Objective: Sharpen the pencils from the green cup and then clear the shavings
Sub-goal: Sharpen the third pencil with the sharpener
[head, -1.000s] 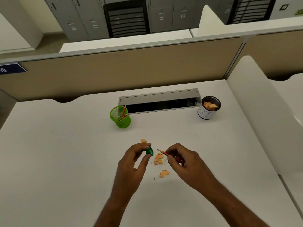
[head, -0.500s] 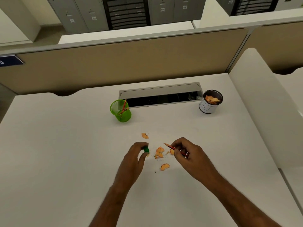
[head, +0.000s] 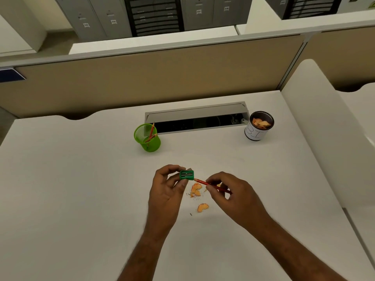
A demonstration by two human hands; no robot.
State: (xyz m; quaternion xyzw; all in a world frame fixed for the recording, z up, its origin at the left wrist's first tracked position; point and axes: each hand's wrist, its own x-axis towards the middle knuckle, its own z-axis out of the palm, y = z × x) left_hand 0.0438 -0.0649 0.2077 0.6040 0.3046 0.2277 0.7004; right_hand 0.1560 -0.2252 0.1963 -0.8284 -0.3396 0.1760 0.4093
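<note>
My left hand (head: 166,191) pinches a small green sharpener (head: 186,175) between thumb and fingers, its metal blade facing up. My right hand (head: 233,194) grips a red pencil (head: 203,181) whose tip sits in the sharpener's right side. Orange shavings (head: 196,189) lie on the white desk (head: 81,189) just below the two hands, with one more curl (head: 203,207) nearer to me. The green mesh cup (head: 147,137) stands beyond the hands to the left and holds two or three red pencils.
A black mesh cup (head: 259,126) with a white paper label stands at the back right and holds shavings. An open cable tray (head: 195,113) runs between the two cups. A beige partition rises behind the desk, a white divider (head: 316,128) along its right side.
The sharpener turned blade-up in my left hand and the pencil's tip went into it; the two hands came together. The camera tilted down slightly.
</note>
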